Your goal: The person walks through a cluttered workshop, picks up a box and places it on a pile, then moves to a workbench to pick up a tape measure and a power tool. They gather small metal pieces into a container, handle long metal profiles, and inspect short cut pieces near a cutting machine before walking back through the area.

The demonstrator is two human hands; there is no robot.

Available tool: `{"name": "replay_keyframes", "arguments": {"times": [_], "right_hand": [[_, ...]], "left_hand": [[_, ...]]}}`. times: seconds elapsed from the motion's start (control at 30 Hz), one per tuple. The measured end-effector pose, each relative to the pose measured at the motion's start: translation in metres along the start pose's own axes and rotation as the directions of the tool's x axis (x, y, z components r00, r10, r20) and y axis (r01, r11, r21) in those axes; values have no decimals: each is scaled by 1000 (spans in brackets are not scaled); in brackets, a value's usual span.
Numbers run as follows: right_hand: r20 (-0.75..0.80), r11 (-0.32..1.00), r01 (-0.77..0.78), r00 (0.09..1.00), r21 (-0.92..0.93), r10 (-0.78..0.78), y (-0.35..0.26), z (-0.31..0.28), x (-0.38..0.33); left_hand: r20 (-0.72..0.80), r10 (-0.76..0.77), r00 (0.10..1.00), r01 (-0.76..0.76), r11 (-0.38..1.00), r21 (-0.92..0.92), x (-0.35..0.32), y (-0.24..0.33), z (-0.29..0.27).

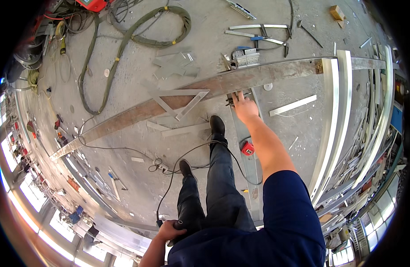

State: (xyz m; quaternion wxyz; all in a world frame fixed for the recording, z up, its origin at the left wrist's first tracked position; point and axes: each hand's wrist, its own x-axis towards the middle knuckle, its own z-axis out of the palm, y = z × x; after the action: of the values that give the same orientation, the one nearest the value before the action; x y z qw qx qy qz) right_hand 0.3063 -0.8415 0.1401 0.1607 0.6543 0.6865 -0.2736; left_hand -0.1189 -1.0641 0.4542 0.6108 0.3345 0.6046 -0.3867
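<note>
Left hand (170, 230) clamped on tool handle (176, 231), low at hip, cable (178, 164) trailing; right hand (246, 107) fingers spread apart, reaching to beam (178, 102), steadying small clamp (233, 99).

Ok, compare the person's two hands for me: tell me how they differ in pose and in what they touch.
The right hand is stretched far forward on a straight, bare arm; the left hand hangs low beside the thigh.
The right hand's fingers are spread open, reaching the edge of the long rusty steel beam; the left hand is closed around a dark tool handle with a black cable running from it.
Both hands are bare.
</note>
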Motion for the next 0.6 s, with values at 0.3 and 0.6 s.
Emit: {"name": "replay_keyframes", "arguments": {"times": [0.3,0.6], "right_hand": [[11,997,51,999,49,-52,8,19,11],[152,991,111,983,-73,-99,15,8,30]], "left_hand": [[14,39,999,-38,998,-59,9,13,-19],[36,80,996,-77,993,-92,14,30,-31]]}}
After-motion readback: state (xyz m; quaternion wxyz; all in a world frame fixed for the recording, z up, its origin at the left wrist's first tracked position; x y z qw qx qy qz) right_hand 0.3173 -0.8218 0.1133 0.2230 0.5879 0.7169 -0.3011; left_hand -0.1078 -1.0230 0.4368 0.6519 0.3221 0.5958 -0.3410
